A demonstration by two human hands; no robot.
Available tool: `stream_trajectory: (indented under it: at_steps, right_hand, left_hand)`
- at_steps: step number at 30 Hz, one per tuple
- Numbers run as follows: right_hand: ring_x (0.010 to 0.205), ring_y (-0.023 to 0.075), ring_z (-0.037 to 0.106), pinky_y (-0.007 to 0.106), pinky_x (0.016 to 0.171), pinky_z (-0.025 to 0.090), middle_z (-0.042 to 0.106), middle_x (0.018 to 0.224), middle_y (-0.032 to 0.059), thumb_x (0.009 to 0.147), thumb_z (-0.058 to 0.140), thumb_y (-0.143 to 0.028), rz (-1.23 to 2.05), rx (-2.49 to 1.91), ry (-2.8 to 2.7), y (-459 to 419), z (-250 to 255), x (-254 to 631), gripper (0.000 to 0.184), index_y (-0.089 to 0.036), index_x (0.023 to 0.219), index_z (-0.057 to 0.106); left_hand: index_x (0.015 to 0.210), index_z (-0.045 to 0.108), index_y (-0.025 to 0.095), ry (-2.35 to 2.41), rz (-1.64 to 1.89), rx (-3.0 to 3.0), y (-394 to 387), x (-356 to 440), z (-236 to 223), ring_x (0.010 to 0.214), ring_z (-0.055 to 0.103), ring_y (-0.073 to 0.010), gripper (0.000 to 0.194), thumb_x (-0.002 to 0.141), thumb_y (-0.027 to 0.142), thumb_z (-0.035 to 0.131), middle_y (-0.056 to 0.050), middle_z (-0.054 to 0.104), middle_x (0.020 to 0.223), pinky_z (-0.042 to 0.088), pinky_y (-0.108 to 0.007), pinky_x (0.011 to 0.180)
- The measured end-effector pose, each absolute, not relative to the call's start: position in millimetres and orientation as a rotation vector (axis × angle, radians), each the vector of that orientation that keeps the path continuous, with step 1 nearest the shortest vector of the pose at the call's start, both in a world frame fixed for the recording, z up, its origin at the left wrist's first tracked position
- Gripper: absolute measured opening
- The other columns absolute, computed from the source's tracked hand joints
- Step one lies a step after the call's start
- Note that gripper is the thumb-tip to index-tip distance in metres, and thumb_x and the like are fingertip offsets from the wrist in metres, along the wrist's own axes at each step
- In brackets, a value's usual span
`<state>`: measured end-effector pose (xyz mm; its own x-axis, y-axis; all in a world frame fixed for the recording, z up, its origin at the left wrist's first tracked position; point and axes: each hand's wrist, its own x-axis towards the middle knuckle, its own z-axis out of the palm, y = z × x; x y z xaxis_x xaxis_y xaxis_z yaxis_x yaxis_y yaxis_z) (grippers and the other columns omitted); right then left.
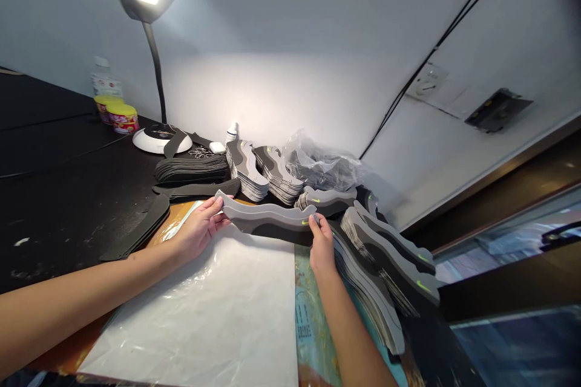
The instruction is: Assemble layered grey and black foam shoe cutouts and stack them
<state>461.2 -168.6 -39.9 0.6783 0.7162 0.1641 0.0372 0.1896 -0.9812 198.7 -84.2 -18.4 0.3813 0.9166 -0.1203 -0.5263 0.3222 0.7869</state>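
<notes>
No words or numbers could be read; the one clear sign was a yellow-green swoosh, the Nike mark [305,222]. It stood on the gray piece [270,219], just beside the thumb of the right hand [323,249]. The same swoosh marked the outer stack [394,237] and the inner stack [390,258], both to the right of the grip, and the low stack [333,200] just beyond it. Print on the yellow-lidded tub [123,120] and clear bottle [105,80], well left of the grip, and on the blue-green sheet [311,290] nearer than the right hand, was too small to read.
</notes>
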Motion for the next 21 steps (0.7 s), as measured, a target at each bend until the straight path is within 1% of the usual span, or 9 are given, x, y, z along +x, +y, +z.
stream_trajectory:
  at_steps: [3, 7, 9, 11, 14, 16, 18, 21]
  right_hand:
    - [0.093, 0.0195, 0.06, 0.03, 0.086, 0.046, 0.067, 0.097, 0.003, 0.071, 0.069, -0.053, 0.511, -1.306, -0.691, -170, -37, 462, 0.043, -0.02, 0.097, 0.061]
    - [0.095, 0.0207, 0.061, 0.03, 0.086, 0.046, 0.068, 0.101, 0.0045, 0.069, 0.071, -0.052, 0.482, -1.328, -0.665, -170, -37, 461, 0.048, -0.019, 0.104, 0.063]
    - [0.093, 0.0211, 0.061, 0.03, 0.084, 0.047, 0.069, 0.099, 0.005, 0.068, 0.072, -0.052, 0.491, -1.344, -0.671, -170, -38, 461, 0.049, -0.018, 0.103, 0.064]
    - [0.09, 0.0207, 0.062, 0.03, 0.083, 0.047, 0.069, 0.096, 0.0048, 0.069, 0.073, -0.053, 0.505, -1.359, -0.695, -170, -39, 460, 0.048, -0.018, 0.1, 0.064]
    - [0.085, 0.0194, 0.06, 0.029, 0.079, 0.048, 0.069, 0.09, 0.0032, 0.07, 0.072, -0.055, 0.517, -1.385, -0.744, -171, -39, 460, 0.043, -0.018, 0.092, 0.065]
    - [0.082, 0.0193, 0.06, 0.028, 0.077, 0.047, 0.068, 0.086, 0.0024, 0.07, 0.071, -0.057, 0.512, -1.41, -0.769, -171, -40, 460, 0.043, -0.018, 0.088, 0.065]
    - [0.083, 0.0201, 0.06, 0.029, 0.077, 0.047, 0.068, 0.084, 0.0026, 0.07, 0.072, -0.057, 0.5, -1.437, -0.783, -170, -42, 459, 0.043, -0.018, 0.087, 0.066]
    - [0.087, 0.022, 0.06, 0.031, 0.082, 0.046, 0.069, 0.088, 0.0045, 0.069, 0.073, -0.057, 0.484, -1.463, -0.799, -168, -43, 458, 0.045, -0.017, 0.088, 0.067]
  left_hand:
    - [0.107, 0.071, 0.014, 0.641, 1.046, 0.754, -87, 197, -16, 0.072, 0.065, -0.0117, 0.022, 0.086, 0.021, 0.068, -0.006, 0.071, 0.093, 0.058, -0.02, 0.066]
    - [0.115, 0.07, 0.021, 0.678, 1.127, 0.812, -88, 197, -15, 0.069, 0.063, -0.01, 0.044, 0.073, 0.028, 0.081, -0.001, 0.068, 0.088, 0.057, -0.02, 0.064]
    - [0.108, 0.072, 0.021, 0.702, 1.179, 0.835, -88, 196, -16, 0.07, 0.062, -0.0108, 0.042, 0.07, 0.035, 0.084, -0.001, 0.069, 0.089, 0.054, -0.019, 0.062]
    - [0.097, 0.075, 0.019, 0.742, 1.219, 0.842, -88, 195, -16, 0.073, 0.063, -0.0135, 0.041, 0.067, 0.044, 0.084, -0.004, 0.07, 0.091, 0.051, -0.019, 0.059]
    - [0.092, 0.075, 0.018, 0.812, 1.239, 0.884, -88, 195, -16, 0.075, 0.063, -0.0172, 0.045, 0.064, 0.052, 0.084, -0.006, 0.072, 0.096, 0.048, -0.023, 0.059]
    - [0.092, 0.075, 0.018, 0.834, 1.254, 0.967, -90, 197, -13, 0.082, 0.065, -0.0204, 0.044, 0.066, 0.053, 0.082, -0.008, 0.071, 0.101, 0.049, -0.025, 0.065]
    - [0.093, 0.074, 0.018, 0.836, 1.313, 1.034, -94, 200, -6, 0.094, 0.064, -0.0227, 0.039, 0.072, 0.051, 0.077, -0.008, 0.07, 0.106, 0.048, -0.027, 0.073]
    - [0.097, 0.07, 0.021, 0.847, 1.365, 0.985, -102, 194, 18, 0.103, 0.06, -0.0214, 0.028, 0.074, 0.036, 0.075, -0.005, 0.068, 0.106, 0.047, -0.026, 0.08]
